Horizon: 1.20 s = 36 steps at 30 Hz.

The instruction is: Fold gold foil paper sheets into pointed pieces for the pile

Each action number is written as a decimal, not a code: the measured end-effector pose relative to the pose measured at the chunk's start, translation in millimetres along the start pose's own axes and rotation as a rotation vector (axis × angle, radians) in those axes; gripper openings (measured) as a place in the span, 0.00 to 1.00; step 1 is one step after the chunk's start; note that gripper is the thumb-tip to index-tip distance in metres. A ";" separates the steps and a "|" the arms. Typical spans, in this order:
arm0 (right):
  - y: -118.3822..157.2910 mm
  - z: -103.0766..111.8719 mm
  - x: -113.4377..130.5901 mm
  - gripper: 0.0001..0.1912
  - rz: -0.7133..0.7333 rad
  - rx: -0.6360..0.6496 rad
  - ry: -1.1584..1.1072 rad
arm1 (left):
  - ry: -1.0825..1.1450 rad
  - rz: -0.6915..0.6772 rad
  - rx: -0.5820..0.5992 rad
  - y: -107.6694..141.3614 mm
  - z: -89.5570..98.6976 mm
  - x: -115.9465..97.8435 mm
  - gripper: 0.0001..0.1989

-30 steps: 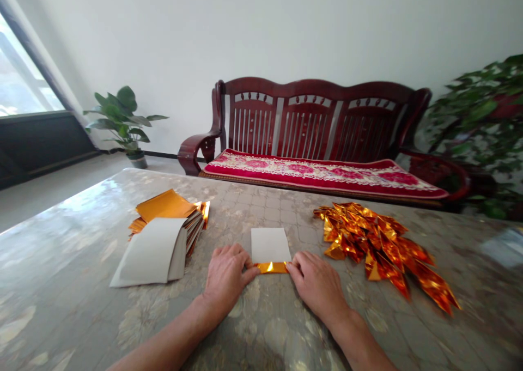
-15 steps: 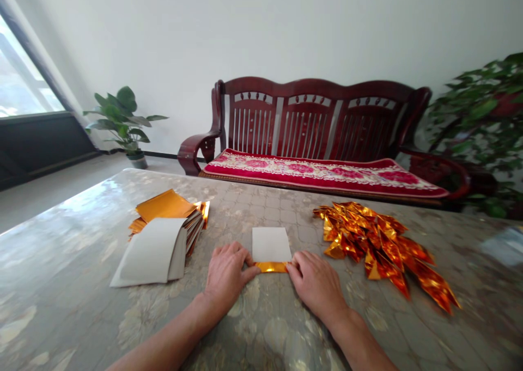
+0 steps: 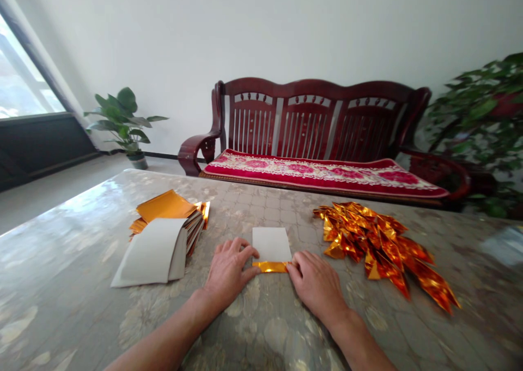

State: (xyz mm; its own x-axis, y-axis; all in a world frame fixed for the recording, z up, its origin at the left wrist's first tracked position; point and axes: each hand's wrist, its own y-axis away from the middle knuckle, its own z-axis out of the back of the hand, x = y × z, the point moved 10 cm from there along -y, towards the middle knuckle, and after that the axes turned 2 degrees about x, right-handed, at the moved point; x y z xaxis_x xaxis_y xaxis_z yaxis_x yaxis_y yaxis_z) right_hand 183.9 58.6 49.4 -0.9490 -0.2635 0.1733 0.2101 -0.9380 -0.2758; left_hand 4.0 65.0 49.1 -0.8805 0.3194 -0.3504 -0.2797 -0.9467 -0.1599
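A white-backed paper sheet (image 3: 271, 244) lies flat on the table between my hands, its near edge folded up into a narrow gold strip. My left hand (image 3: 231, 267) rests at the left end of the strip, thumb on the fold and index finger raised apart from it near the sheet's left edge. At the right end, my right hand (image 3: 314, 281) pinches the fold between thumb and curled fingers. A stack of gold and white sheets (image 3: 149, 248) lies to the left. Folded shiny orange-gold pieces (image 3: 379, 240) are heaped on the right.
The table (image 3: 163, 327) has a glossy patterned cover. Clear plastic (image 3: 504, 245) lies at its right side. Behind stand a dark red wooden bench (image 3: 322, 126) with a red floral cushion (image 3: 318, 172), a potted plant (image 3: 126, 115) and a leafy plant (image 3: 482, 115).
My left index finger has lifted off the gold fold and moved slightly up, apart from the thumb. My right hand and the sheet have stayed in place.
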 end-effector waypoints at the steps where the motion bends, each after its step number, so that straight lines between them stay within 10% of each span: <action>1: 0.1 -0.3 -0.4 0.10 -0.005 0.002 -0.003 | -0.004 0.001 0.002 0.0 0.1 -0.1 0.11; 36: -5.5 2.1 -8.8 0.09 -0.097 0.013 -0.166 | -0.051 0.055 -0.006 0.2 -0.5 -3.6 0.09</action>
State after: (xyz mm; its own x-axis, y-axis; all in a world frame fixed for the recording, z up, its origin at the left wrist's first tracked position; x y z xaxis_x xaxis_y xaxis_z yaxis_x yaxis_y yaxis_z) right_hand 191.6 65.6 51.4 -0.9134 -0.2038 0.3524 0.1233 -0.9635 -0.2377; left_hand 7.3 63.7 49.9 -0.9127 0.2642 -0.3117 -0.2283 -0.9624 -0.1474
